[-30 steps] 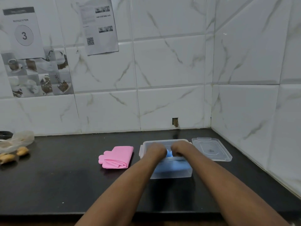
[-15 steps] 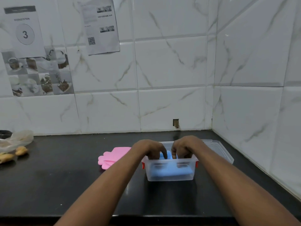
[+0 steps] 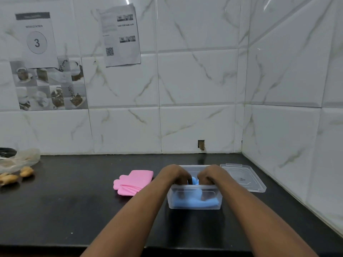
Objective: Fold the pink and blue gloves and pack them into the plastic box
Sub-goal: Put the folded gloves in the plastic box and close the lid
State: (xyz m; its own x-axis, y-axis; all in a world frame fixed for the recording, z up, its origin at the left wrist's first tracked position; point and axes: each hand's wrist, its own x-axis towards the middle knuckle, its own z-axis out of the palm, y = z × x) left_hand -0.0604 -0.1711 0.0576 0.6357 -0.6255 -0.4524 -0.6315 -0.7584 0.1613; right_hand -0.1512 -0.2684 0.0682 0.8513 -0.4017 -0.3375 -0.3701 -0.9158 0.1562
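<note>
Both sets of fingers curl down inside the plastic box [image 3: 194,204], seemingly pressing the blue gloves [image 3: 193,202] flat against its floor; whether they pinch the fabric or only push cannot be told through the cloudy wall. The left hand [image 3: 175,174] and right hand [image 3: 211,174] sit side by side over the rim. This looks like the packing step for the blue pair. The folded pink gloves [image 3: 134,181] lie on the black counter [image 3: 74,210] just left of the box, and probably go in next. The lid [image 3: 243,178] rests to the right.
</note>
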